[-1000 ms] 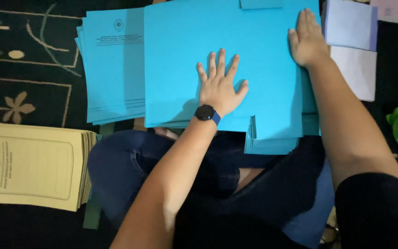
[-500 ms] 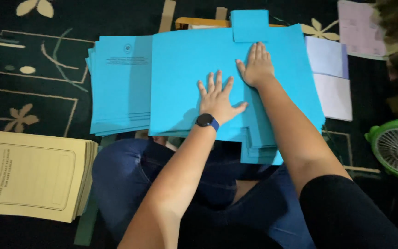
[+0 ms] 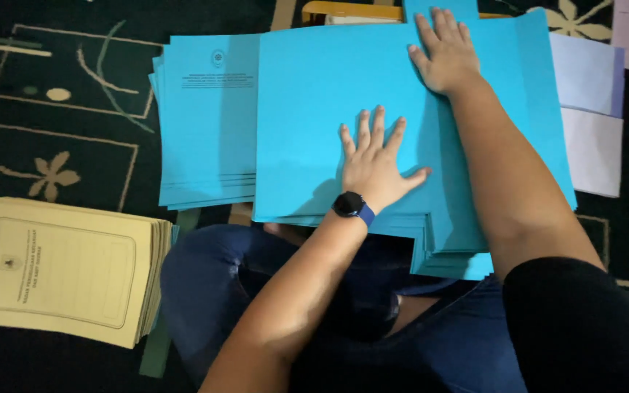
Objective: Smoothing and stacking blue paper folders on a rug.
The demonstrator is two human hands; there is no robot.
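The left hand (image 3: 374, 166) lies flat, fingers spread, gripping nothing, on the near middle of a blue folder (image 3: 314, 116) topping a stack over the lap. The right hand (image 3: 443, 52) presses flat, fingers loosely apart, on its far right part. More blue folders (image 3: 205, 124) lie left; a yellow pile (image 3: 63, 269) sits near left.

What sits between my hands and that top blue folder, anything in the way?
Nothing visible. The left hand and right hand both lie flat, fingers spread, directly on the top blue folder.

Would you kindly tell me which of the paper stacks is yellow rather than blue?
The yellow stack lies on the carpet at lower left, apart from both hands; the two blue stacks sit higher up.
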